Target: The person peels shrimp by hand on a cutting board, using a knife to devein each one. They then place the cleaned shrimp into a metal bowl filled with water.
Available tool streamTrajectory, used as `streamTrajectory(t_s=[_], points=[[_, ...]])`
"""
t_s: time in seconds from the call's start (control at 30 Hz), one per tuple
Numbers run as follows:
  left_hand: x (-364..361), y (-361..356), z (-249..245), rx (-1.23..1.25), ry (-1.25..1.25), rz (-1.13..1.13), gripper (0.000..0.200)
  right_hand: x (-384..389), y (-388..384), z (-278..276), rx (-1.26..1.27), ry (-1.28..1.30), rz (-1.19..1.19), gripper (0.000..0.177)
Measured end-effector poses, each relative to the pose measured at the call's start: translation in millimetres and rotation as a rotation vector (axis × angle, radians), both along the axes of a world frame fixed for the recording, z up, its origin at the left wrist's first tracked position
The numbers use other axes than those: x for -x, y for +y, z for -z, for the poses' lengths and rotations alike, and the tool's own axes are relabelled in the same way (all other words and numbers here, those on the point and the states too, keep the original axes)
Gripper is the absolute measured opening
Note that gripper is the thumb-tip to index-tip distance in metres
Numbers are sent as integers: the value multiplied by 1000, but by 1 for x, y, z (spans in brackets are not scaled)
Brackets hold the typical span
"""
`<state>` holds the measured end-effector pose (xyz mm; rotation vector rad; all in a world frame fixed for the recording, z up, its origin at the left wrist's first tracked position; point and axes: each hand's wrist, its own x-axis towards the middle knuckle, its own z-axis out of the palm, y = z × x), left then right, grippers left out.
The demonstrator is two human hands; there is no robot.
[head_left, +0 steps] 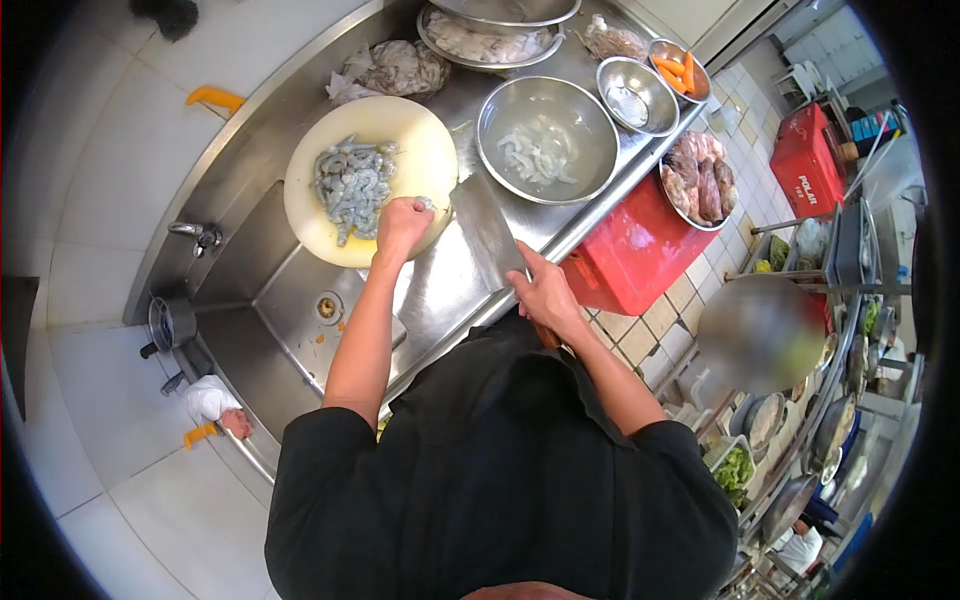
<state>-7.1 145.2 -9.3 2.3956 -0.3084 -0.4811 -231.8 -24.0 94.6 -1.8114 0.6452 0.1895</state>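
My left hand (400, 226) is closed over the right part of a round, pale yellow cutting board (308, 225), pinching a small greyish shrimp (425, 203). Beside it on the board lies a pile of raw grey shrimp (352, 185). My right hand (548, 292) grips a broad-bladed cleaver (486, 232), its blade pointing up and left, with the tip close to the board's right edge. Just beyond the cleaver stands a large steel bowl (490, 165) of cloudy water with pale peeled shrimp (537, 155) in it.
The board overlaps a steel sink (270, 325) with a tap (195, 236). Behind are a bowl of pale meat (490, 42), a small bowl (637, 97) and carrots (680, 72). To the right, a bowl of dark meat (700, 180) rests on a red cooler (630, 255).
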Motion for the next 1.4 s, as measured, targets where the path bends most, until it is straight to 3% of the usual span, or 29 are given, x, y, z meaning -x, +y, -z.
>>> streamTrajectory(t_s=[0.53, 0.63, 0.73, 0.83, 0.9, 1.0, 1.13, 1.23, 1.4], points=[[-10, 30, -18, 56, -37, -96, 33, -7, 2, 28, -64, 66, -33, 60], [-1, 1, -25, 437, -45, 61, 38, -8, 2, 27, -91, 74, -46, 61], [14, -26, -71, 499, -25, 297, 46, -8, -1, 29, -116, 53, -79, 62], [-33, -21, -36, 26, -320, 159, 37, -4, -1, 19, -40, 20, -95, 59], [-68, -12, -16, -215, -286, 96, 29, -1, 1, 15, 49, 16, -88, 57], [-90, 0, 13, -192, -558, 179, 24, 2, 0, 19, 193, 14, -142, 57], [-109, -6, 10, -464, -515, 313, 20, -9, 10, 21, 259, -142, -272, 56], [-110, -6, -5, -518, -474, 335, 21, -17, 14, 29, 284, -63, -317, 54], [-64, -4, -46, -245, -431, 217, 19, -18, 0, 24, 405, 27, -166, 57]])
